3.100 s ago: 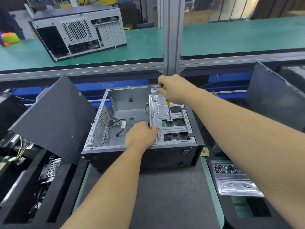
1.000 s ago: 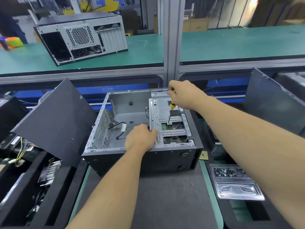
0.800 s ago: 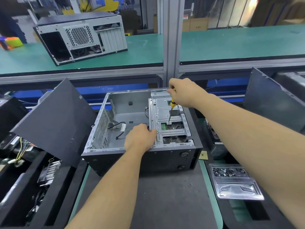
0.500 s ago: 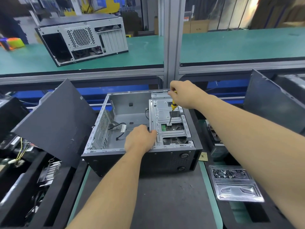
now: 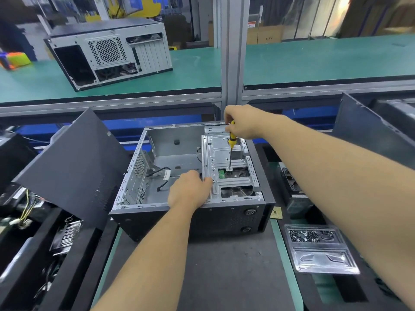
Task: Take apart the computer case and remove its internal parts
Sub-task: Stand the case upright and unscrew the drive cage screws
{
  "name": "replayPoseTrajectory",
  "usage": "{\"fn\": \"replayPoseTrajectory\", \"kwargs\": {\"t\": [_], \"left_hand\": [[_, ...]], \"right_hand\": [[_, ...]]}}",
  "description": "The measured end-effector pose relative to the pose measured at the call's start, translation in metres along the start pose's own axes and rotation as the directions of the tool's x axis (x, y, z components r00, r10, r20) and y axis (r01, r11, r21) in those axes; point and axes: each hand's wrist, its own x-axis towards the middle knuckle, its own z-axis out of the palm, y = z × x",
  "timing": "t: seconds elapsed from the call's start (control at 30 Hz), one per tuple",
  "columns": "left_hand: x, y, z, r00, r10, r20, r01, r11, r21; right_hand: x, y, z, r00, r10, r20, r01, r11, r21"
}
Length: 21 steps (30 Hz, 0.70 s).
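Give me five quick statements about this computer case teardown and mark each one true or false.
1. The right hand grips a yellow-handled screwdriver. True.
2. The screwdriver's tip is down on the metal drive bracket inside the open computer case. True.
3. The left hand is lifting the loose black side panel. False: it rests at the bracket's left edge; the panel leans to the left of the case.
4. The clear plastic tray with small screws sits left of the case. False: it sits to the right.
5. A second computer case sits on the green bench behind. True.
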Motion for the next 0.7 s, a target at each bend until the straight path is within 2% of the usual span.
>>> {"fn": "replayPoseTrajectory", "kwargs": {"t": [0.07,0.13,0.27,0.4,0.47,0.57,0.7], "left_hand": [[0.0,0.0,0.0,1.0,-0.002,-0.007,0.002,1.0,0.005],[0.0,0.0,0.0,1.0,-0.003,-0.008,0.003,1.0,0.008],[0.001,0.0,0.001,1.0,-0.006,-0.005,0.006,1.0,0.011],[0.001,0.0,0.001,1.0,-0.009,-0.008,0.009,1.0,0.023],[0.0,0.001,0.001,1.0,-0.013,-0.01,0.013,1.0,0.023],[0.0,0.001,0.001,1.0,-0.016,-0.018,0.016,1.0,0.022],[-0.002,0.0,0.0,0.999,-0.018,-0.028,0.019,1.0,0.015]], "right_hand": [[0.002,-0.001,0.007,0.993,0.103,-0.052,-0.104,0.995,-0.006],[0.005,-0.002,0.009,0.979,0.175,-0.107,-0.185,0.978,-0.095],[0.01,-0.01,0.0,0.966,0.245,-0.08,-0.25,0.966,-0.061],[-0.001,-0.017,0.009,0.941,0.274,-0.2,-0.324,0.903,-0.284],[-0.003,-0.02,0.019,0.955,0.174,-0.239,-0.251,0.903,-0.348],[0.004,-0.021,0.021,0.99,-0.011,-0.143,-0.042,0.931,-0.364],[0.011,-0.016,0.014,0.997,-0.06,-0.056,0.038,0.944,-0.328]]}}
